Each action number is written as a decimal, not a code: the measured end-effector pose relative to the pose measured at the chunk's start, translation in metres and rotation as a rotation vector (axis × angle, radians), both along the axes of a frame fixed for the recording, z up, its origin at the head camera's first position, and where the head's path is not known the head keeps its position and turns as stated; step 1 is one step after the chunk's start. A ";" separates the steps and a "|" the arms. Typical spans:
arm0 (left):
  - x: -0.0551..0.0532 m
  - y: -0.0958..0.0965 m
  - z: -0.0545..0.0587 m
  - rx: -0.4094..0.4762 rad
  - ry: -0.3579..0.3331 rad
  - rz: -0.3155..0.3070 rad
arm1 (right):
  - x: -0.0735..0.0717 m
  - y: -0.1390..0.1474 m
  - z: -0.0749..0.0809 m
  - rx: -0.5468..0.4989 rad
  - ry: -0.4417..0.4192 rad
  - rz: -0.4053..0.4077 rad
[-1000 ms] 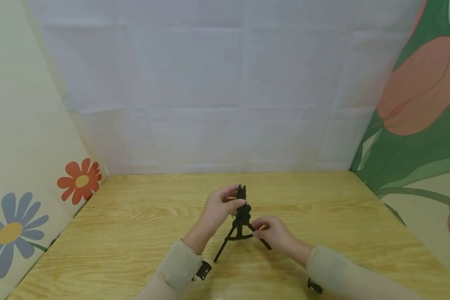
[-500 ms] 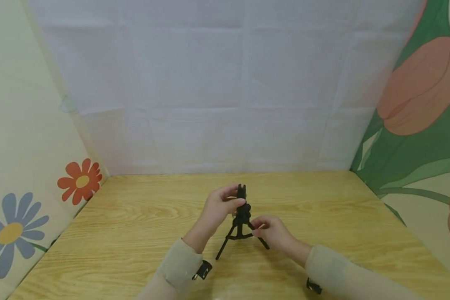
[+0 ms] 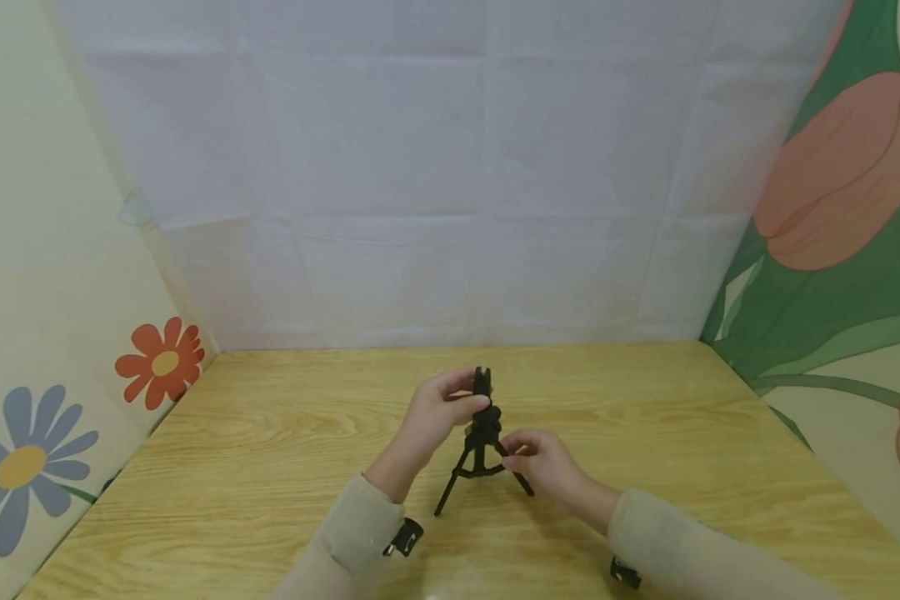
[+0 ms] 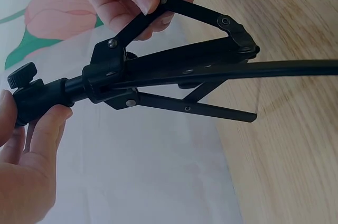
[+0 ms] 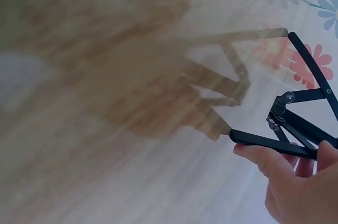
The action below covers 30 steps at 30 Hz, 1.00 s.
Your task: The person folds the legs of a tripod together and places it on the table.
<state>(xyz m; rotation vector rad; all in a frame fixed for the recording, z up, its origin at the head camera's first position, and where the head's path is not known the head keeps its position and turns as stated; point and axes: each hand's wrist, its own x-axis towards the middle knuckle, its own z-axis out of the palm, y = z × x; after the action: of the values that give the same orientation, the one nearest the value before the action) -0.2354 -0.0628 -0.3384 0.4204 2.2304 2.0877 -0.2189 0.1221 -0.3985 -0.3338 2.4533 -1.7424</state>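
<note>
A small black tripod (image 3: pixel 483 432) with partly spread legs and linked braces stands between both hands in the head view. My left hand (image 3: pixel 433 417) grips its upper part, thumb on the near side. In the left wrist view, those fingers hold the collar just below a ridged knob (image 4: pixel 22 75). Lower down, my right hand (image 3: pixel 553 467) pinches the right leg. The right wrist view shows the thumb and fingers of that hand around one leg (image 5: pixel 269 140), with another leg (image 5: pixel 309 63) angled away from it. The tripod's top end is out of the left wrist view.
A wood-grain table (image 3: pixel 285 433) lies under the hands. Behind it hangs a creased white cloth (image 3: pixel 450 183). Flower-printed panels stand at the left (image 3: pixel 45 250) and right (image 3: pixel 832 333). Black wrist straps (image 3: pixel 403 537) show under the sleeves.
The tripod's two visible feet have drawn slightly closer together. My right hand has shifted a little up and left with the leg; the left hand keeps its hold, nearly still.
</note>
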 end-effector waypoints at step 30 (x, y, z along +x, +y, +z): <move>-0.002 0.000 0.002 0.034 -0.007 -0.010 | -0.002 -0.003 -0.003 -0.106 -0.022 -0.011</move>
<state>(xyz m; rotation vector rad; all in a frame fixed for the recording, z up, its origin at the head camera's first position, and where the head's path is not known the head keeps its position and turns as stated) -0.2370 -0.0624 -0.3362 0.4243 2.1870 2.1212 -0.2211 0.1187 -0.4016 -0.3106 2.3577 -1.8744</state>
